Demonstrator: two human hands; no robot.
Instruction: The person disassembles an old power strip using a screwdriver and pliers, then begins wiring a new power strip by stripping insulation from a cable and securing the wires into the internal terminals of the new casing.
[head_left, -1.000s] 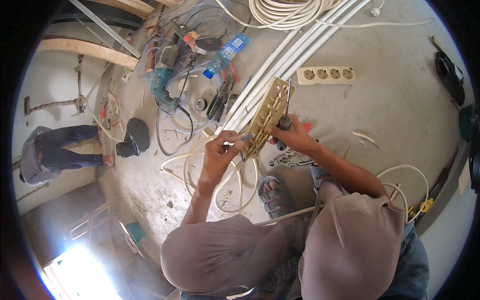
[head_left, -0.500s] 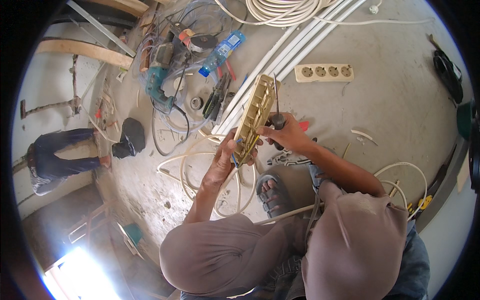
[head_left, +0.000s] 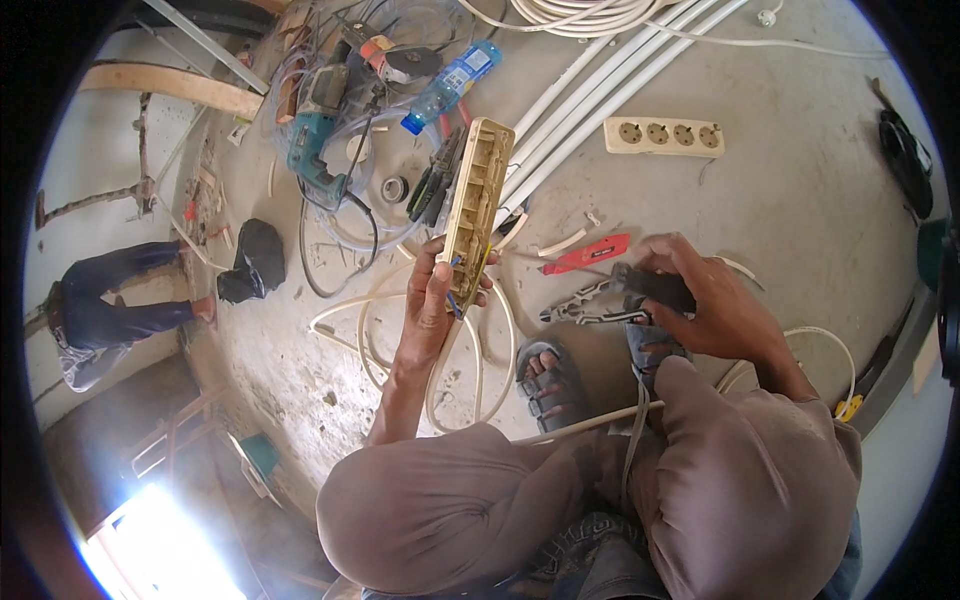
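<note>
My left hand (head_left: 430,310) grips the lower end of a cream power strip housing (head_left: 478,190), its ribbed hollow inside showing. Blue and yellow-green wires (head_left: 457,296) come out at that lower end, by my fingers. My right hand (head_left: 715,300) is closed around the dark handle of a screwdriver (head_left: 655,287), low near my right foot. The thin shaft points left, slightly blurred. Just beside it on the floor lie grey and black pliers (head_left: 578,300). A red utility knife (head_left: 588,254) lies beyond them.
A cream four-socket panel (head_left: 664,136) lies beyond my right hand. White conduits (head_left: 590,120) and a cable coil (head_left: 590,14) are farther off. A teal drill (head_left: 318,140), an angle grinder (head_left: 395,58) and a bottle (head_left: 450,88) are left. Another person (head_left: 125,300) stands far left.
My right hand has moved from the housing down and right with the screwdriver, to beside the pliers. The left hand has shifted slightly left, still holding the housing, now more upright.
</note>
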